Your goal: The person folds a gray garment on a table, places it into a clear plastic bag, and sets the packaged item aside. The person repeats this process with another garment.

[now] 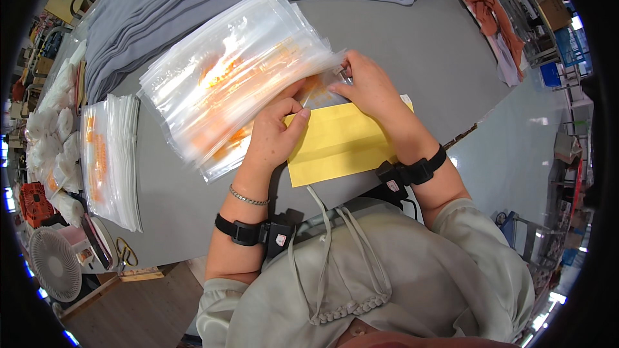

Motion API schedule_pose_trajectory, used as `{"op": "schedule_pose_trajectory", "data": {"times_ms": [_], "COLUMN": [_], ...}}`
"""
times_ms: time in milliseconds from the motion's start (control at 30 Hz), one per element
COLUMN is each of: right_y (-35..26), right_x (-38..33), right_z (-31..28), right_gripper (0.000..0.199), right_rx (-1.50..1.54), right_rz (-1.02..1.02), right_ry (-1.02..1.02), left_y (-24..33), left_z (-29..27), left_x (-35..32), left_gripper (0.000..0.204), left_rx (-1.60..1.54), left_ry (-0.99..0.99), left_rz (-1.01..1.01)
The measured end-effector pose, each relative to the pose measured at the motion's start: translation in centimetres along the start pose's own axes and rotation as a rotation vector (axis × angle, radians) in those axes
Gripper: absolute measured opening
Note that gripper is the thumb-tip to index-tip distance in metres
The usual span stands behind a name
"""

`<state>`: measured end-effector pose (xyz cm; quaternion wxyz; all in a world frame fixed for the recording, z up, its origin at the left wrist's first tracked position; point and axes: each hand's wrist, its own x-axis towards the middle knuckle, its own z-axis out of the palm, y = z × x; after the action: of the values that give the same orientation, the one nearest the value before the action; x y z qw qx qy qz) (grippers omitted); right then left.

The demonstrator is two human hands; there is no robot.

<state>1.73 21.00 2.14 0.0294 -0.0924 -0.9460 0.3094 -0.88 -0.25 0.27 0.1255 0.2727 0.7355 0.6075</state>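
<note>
A thick stack of transparent plastic bags (pixel 213 70) with orange print lies on the grey table, its right edge lifted and fanned. My right hand (pixel 369 89) is closed at the stack's right corner, thumb and fingers pinching the plastic bag edges. Beside it my left hand (pixel 274 130) has its fingers curled around the lower right edge of the bags, the thumb bent toward the index finger. Some of its fingertips are hidden. A yellow sheet of paper or card (pixel 345 141) lies below both hands, creased across, touching the left thumb and passing under the right wrist.
Folded grey-blue fabric (pixel 193 9) is piled along the far side. At left stand another bag stack (pixel 111 161), white plastic rolls (pixel 55 129), a small fan (pixel 56 264) and scissors (pixel 126 251). Rust-coloured cloth (pixel 493 19) lies at the far right table edge.
</note>
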Motion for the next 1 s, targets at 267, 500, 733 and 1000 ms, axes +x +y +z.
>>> {"op": "schedule_pose_trajectory", "data": {"times_ms": [267, 500, 733, 1000], "right_y": [0.1, 0.2, -0.7, -1.0], "right_x": [0.2, -0.8, -0.7, -0.4], "right_z": [0.9, -0.9, 0.5, 0.7], "right_gripper": [0.046, 0.024, 0.020, 0.021], "right_rx": [-0.053, 0.170, 0.188, 0.077], "right_rz": [0.001, 0.113, 0.158, 0.156], "right_ry": [0.084, 0.118, -0.003, 0.012], "left_y": [0.0, 0.0, 0.2, 0.1], "left_z": [0.0, 0.0, 0.1, 0.1], "left_x": [0.0, 0.0, -0.1, 0.0], "left_gripper": [0.016, 0.016, 0.015, 0.016], "left_rx": [0.037, 0.035, 0.013, 0.053], "left_ry": [0.000, 0.021, 0.019, 0.016], "left_rz": [-0.011, 0.013, 0.006, 0.022]}}
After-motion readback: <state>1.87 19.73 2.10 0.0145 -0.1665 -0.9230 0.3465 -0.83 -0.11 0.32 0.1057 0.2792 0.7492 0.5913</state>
